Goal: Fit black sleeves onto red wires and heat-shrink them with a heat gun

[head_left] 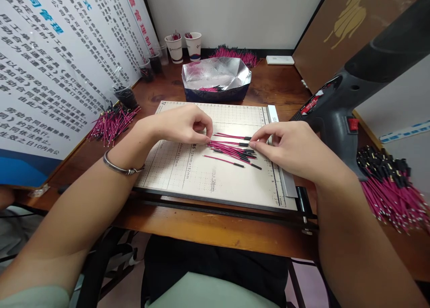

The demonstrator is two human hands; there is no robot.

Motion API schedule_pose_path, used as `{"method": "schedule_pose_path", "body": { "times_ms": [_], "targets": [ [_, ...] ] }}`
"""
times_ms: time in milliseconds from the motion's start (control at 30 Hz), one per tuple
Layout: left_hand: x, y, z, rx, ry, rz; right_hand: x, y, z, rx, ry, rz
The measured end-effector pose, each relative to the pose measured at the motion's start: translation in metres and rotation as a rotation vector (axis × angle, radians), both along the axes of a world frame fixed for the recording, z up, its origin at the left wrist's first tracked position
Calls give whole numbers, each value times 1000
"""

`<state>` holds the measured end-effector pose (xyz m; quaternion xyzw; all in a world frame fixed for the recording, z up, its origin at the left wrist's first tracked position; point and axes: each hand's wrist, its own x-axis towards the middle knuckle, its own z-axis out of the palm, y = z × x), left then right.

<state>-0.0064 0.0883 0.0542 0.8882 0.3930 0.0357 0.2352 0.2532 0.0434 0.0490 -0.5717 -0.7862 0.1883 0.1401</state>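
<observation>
Several short pink wires with black sleeved ends [231,150] lie in a loose bunch on a cream paper-cutter board [164,164] printed with a grid and sizes. My left hand [188,125] is closed in a pinch at the wires' left ends. From the other side, my right hand [285,144] pinches the black end of a wire with thumb and forefinger. That wire appears to stretch between both hands, just above the bunch. One stray wire [223,160] lies apart on the near side. My fingertips hide the exact grip points.
Behind the board stands a foil-lined box [218,95] with wires inside. Paper cups [174,48] and a wire pile [235,55] are farther back. Another pile [112,122] lies left. At right are a black heat gun or similar tool [339,106] and a big wire bundle [393,187].
</observation>
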Motion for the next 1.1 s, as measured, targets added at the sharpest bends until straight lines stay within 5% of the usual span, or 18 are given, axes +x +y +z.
{"method": "schedule_pose_path", "body": {
  "times_ms": [1100],
  "targets": [
    [2, 0, -2, 28, -23, -17, 3, 1, -1, -15, 18, 30]
  ]
}}
